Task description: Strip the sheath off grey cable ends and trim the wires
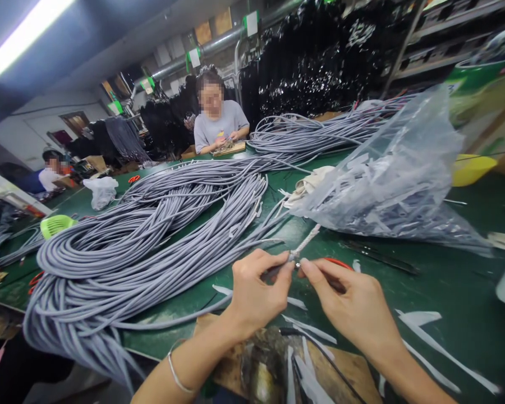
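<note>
My left hand (263,286) is closed, thumb and forefinger pinching a grey cable near its end. From the pinch a pale, braided-looking cable end (307,240) sticks up to the right. My right hand (356,300) is closed too, its thumb and forefinger meeting right beside the left fingertips. A small shiny bit shows between the two hands; what the right fingers grip is too small to make out. Behind my left hand lies a large bundle of grey cables (151,247). Red handles (339,262) show partly behind the right fingers.
A clear plastic bag (382,191) of scraps stands on the green table (374,303). Tweezers (381,257) and white strips (421,320) lie to the right. Below my hands is a wooden board (349,373) with a metal tool. A co-worker (221,120) sits across the table.
</note>
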`<move>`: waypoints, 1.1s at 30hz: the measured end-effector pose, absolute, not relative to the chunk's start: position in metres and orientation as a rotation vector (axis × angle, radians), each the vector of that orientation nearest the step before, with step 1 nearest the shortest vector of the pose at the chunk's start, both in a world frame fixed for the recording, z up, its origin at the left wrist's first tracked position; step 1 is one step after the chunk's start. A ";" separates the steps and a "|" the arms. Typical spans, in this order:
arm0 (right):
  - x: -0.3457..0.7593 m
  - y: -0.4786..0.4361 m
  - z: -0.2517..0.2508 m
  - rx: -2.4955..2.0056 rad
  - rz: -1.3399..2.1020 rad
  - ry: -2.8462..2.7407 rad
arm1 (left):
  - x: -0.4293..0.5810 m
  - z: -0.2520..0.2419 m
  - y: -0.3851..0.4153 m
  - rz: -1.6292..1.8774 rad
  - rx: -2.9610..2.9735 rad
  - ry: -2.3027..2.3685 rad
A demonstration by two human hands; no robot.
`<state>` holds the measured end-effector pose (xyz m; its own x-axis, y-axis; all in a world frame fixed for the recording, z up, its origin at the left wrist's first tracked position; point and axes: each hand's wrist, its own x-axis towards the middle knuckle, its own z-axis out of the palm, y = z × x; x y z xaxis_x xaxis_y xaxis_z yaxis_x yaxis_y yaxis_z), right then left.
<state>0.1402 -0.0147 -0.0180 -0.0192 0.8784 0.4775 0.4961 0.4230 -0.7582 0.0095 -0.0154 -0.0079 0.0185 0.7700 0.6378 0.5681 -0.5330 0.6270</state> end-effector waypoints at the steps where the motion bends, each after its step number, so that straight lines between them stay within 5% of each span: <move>1: 0.140 -0.015 -0.018 -1.212 0.474 -1.670 | 0.009 -0.008 -0.016 1.519 2.098 1.405; 13: 0.134 -0.020 -0.023 -1.064 -0.352 -1.742 | 0.008 -0.006 -0.017 1.432 2.079 1.359; 33: 0.142 -0.023 -0.017 -1.011 -0.336 -1.739 | 0.006 -0.005 -0.017 1.604 2.090 1.394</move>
<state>0.1422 -0.0226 -0.0166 -0.0952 0.4667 0.8793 0.7608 0.6037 -0.2381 0.0059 -0.0174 -0.0047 -0.0101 0.7379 0.6749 0.5654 -0.5524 0.6125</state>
